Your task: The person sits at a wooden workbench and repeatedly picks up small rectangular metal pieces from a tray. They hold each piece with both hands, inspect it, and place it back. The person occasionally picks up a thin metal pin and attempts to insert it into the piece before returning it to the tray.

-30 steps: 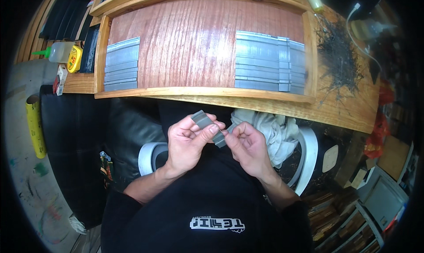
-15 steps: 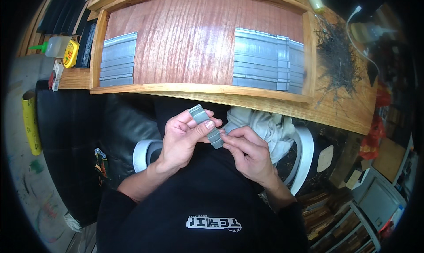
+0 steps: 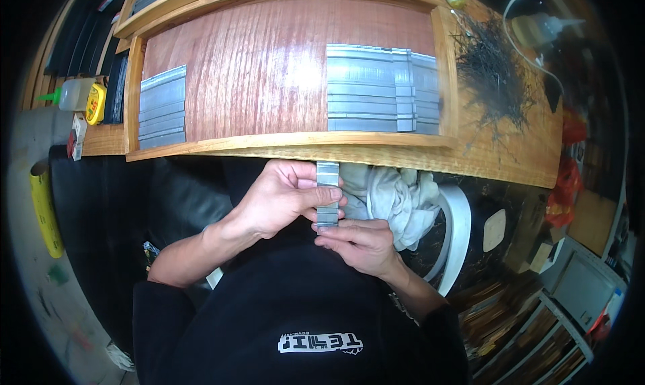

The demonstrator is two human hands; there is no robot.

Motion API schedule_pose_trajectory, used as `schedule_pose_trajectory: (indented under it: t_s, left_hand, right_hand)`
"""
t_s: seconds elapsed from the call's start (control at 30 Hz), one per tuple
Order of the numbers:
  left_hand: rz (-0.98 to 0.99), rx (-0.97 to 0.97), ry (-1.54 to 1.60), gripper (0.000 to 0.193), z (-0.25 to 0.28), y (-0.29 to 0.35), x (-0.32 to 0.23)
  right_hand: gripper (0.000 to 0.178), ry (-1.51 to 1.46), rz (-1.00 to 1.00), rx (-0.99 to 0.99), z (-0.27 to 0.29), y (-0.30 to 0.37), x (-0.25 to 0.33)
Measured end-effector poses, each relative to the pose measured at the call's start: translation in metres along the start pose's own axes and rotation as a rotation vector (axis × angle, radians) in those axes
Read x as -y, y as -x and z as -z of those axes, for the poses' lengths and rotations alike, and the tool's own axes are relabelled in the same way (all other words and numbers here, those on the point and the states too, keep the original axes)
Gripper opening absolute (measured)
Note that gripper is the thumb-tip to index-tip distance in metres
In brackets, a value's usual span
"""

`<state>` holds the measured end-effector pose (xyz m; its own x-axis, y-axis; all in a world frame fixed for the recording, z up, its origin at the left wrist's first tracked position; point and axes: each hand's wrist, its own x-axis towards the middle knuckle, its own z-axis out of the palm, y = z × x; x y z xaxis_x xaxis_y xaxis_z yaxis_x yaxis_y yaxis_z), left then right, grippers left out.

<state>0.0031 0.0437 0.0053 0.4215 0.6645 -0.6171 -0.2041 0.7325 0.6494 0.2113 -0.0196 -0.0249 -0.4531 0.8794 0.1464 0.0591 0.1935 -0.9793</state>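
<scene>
A narrow grey strip (image 3: 327, 175) with crosswise ridges stands nearly in line with my body, just below the bench's front edge. My left hand (image 3: 279, 195) grips its middle, the thumb lying across the front and the fingers behind. At the strip's lower end my right hand (image 3: 361, 245) pinches it between thumb and fingers. Beyond both hands lies a shallow wood-framed tray (image 3: 282, 144) with a reddish wood bottom. Similar grey strips lie side by side in it, one group (image 3: 162, 108) at the left and a wider group (image 3: 363, 93) at the right.
A heap of thin dark bristle-like pieces (image 3: 494, 76) lies right of the tray, near a squeeze bottle (image 3: 537, 30). At the left are a yellow tape measure (image 3: 95, 104) and a green-tipped bottle (image 3: 70, 95). Pale cloth (image 3: 396, 200) bunches beside a white chair arm (image 3: 455, 230).
The strip has turned from slanting to nearly straight up and down. My right hand has moved down and left to its lower end. The whole view has shifted slightly.
</scene>
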Motion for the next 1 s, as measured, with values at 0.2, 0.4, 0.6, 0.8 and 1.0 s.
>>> schedule_pose_trajectory:
  t_s: [0.2, 0.4, 0.6, 0.8, 1.0]
  left_hand:
    - [0.112, 0.042, 0.057, 0.025, 0.006, -0.001, -0.006]
    - [0.097, 0.023, -0.037, 0.019, 0.005, -0.002, -0.009]
    - [0.061, 0.070, -0.083, 0.015, -0.009, 0.018, -0.006]
    - [-0.023, 0.083, -0.130, 0.012, -0.010, 0.023, 0.011]
    - [-0.059, 0.082, -0.149, 0.011, -0.009, 0.027, 0.009]
  right_hand:
    - [0.020, -0.047, -0.048, -0.071, -0.007, -0.004, 0.004]
    - [0.014, -0.136, -0.394, 0.258, 0.025, -0.023, 0.024]
    - [0.039, -0.294, -0.590, -0.053, 0.045, -0.054, 0.020]
    - [0.021, -0.470, -0.576, -0.047, 0.019, -0.057, 0.015]
    - [0.012, -0.654, -0.614, -0.007, 0.018, -0.057, 0.017]
